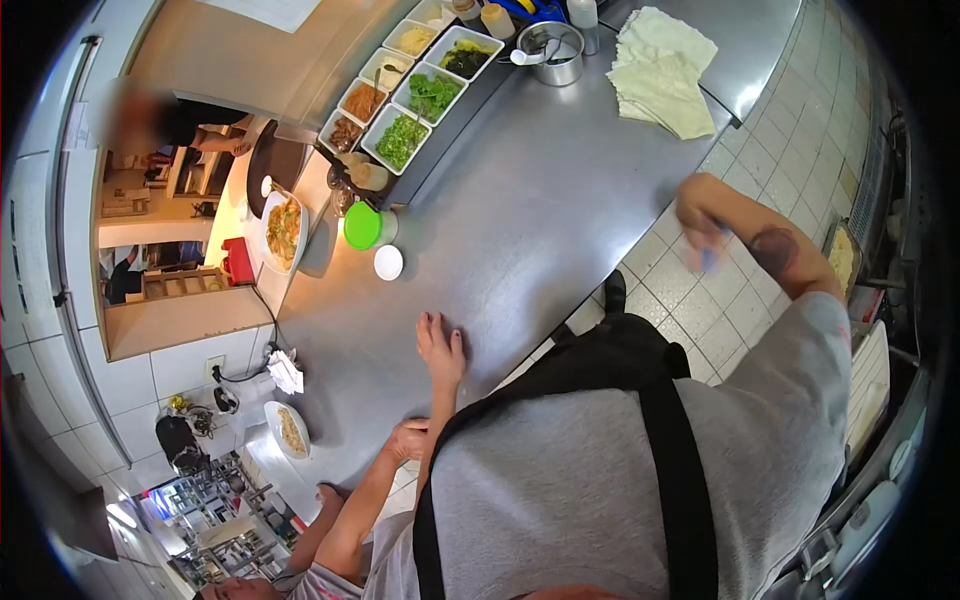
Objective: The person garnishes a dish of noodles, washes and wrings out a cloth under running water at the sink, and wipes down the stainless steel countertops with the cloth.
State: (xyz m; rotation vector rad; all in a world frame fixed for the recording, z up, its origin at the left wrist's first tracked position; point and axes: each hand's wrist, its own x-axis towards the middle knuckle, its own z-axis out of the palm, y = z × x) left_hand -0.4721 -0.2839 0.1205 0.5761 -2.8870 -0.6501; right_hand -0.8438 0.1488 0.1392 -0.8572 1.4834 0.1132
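Observation:
My left hand lies flat on the steel counter, fingers spread and holding nothing. Off the counter's edge, over the tiled floor, my right hand is smeared by motion. A small blue thing shows at its fingers, too blurred to name. Nearest to my left hand are a white round lid or small dish and a tub with a bright green lid. Another person's hand is close beside my left forearm.
Trays of chopped greens and other toppings line the counter's back. A metal pot with utensils and a pale folded cloth lie farther along. A dish of food stands at the pass window, a bowl near the co-worker.

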